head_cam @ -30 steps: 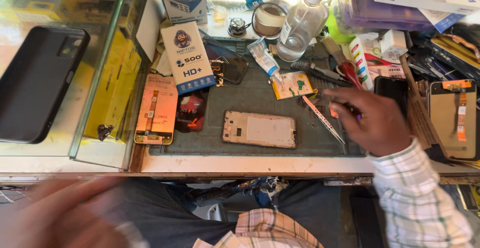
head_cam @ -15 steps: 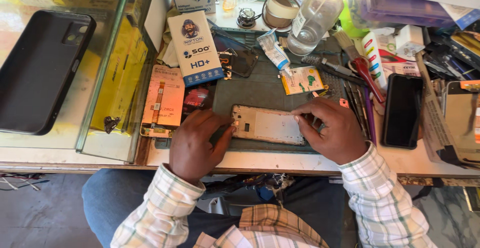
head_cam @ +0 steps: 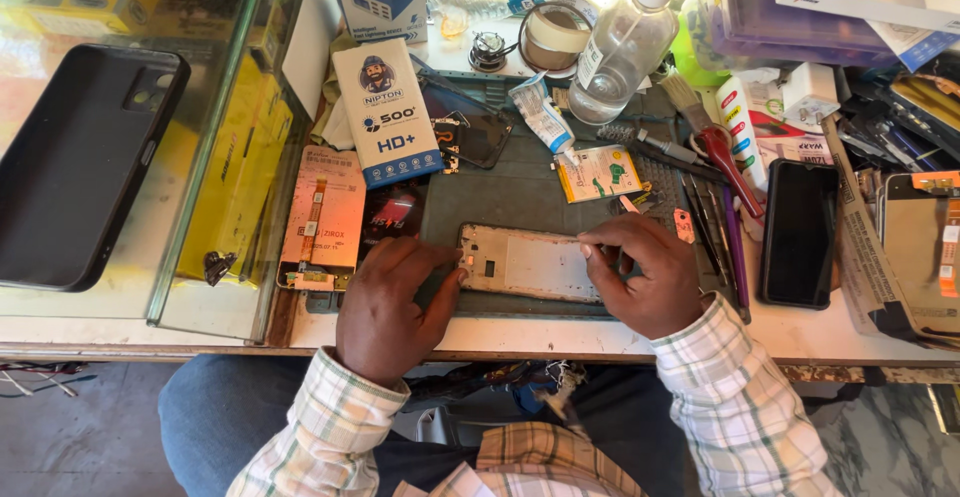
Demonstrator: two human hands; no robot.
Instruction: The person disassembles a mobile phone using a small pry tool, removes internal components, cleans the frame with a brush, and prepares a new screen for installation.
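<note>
We steady the pale phone frame (head_cam: 530, 262) flat on the grey mat (head_cam: 520, 192) at the worktop's front edge, our left hand (head_cam: 392, 297) pinching its left end, our right hand (head_cam: 640, 272) gripping its right end.

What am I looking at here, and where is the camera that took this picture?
The camera sits on a person's head and looks down at their own two bare hands; no machine is involved. The left hand and right hand each press on one end of an opened phone frame, which lies flat on a dark work mat. Behind it lie a small glue tube, a clear squeeze bottle, a roll of tape and a blue and white parts box. A whole black phone lies to the right, and another in a black case rests on the glass counter to the left.
</note>
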